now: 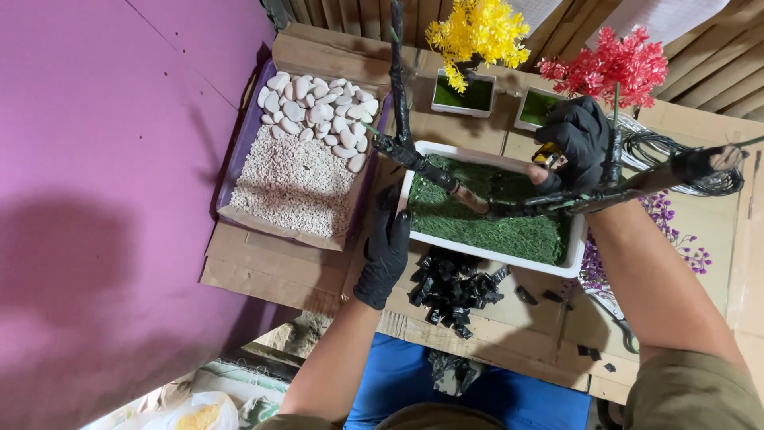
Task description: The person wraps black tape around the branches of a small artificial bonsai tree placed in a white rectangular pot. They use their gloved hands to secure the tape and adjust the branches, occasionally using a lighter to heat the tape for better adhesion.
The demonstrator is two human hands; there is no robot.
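A white tray [574, 253] w/ green moss is steadied at its left edge by the gloved left hand [385, 253], prob. so it won't shift. Above the tray, a dark wrapped branch [414, 155] is gripped by the right hand [579, 143], kept over the moss. Black chips [452, 288] are heaped just below the tray.

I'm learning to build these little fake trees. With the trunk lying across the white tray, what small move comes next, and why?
Probably tilt the dark wrapped trunk upright. It lies slanted over the green moss in the white tray, its base near the middle. The right hand grips its upper part and the left hand rests at the tray's left edge, seemingly bracing it.
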